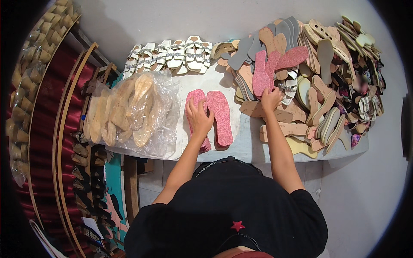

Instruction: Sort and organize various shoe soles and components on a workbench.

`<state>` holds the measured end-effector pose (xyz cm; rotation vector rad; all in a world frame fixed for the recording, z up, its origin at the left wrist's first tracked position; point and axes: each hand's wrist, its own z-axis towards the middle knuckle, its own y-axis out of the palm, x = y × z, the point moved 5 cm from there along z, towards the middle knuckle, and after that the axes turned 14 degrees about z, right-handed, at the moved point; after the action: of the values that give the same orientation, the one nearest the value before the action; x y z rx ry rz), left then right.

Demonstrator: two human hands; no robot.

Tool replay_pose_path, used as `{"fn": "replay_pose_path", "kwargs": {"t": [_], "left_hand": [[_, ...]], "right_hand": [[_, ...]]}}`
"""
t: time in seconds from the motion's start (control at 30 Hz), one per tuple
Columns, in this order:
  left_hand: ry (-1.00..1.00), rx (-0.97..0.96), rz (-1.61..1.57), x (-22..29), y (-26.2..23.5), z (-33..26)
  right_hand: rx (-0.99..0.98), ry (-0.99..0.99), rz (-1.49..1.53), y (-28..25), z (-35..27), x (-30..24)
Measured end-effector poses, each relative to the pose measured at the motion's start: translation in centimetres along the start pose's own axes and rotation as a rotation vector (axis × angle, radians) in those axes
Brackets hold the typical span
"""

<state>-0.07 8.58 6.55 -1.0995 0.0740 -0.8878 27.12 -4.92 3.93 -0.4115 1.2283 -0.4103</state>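
Observation:
Two pink crackle-patterned shoe soles, one left (194, 96) and one right (221, 118), lie side by side in the middle of the table, apparently stacked with others beneath. My left hand (200, 119) rests over the left one with its fingers apart. Further right, my right hand (271, 99) has its fingers closed at the lower end of another pink sole (260, 73). More pink soles, including one lying sideways (292, 57), fan out beside it on a pile. A white strapped sandal (291, 86) sits just right of that hand.
White jewelled sandals (175, 55) line the back edge. Wooden shoe lasts (124, 109) lie in clear plastic at left. Grey soles (289, 31), tan soles (322, 88) and finished shoes crowd the right side. Shelves with lasts (45, 38) stand far left; a wall closes the back.

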Motion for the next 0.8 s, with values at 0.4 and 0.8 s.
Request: {"fn": "replay_pose_path", "kwargs": {"t": [0.4, 0.8], "left_hand": [[0.205, 0.033, -0.219, 6.9, -3.0, 3.7], [0.569, -0.743, -0.248, 14.3, -7.1, 4.1]], "right_hand": [[0.183, -0.253, 0.918, -9.5, 1.3, -5.4], [-1.019, -0.260, 0.791, -13.9, -2.0, -14.5]]}}
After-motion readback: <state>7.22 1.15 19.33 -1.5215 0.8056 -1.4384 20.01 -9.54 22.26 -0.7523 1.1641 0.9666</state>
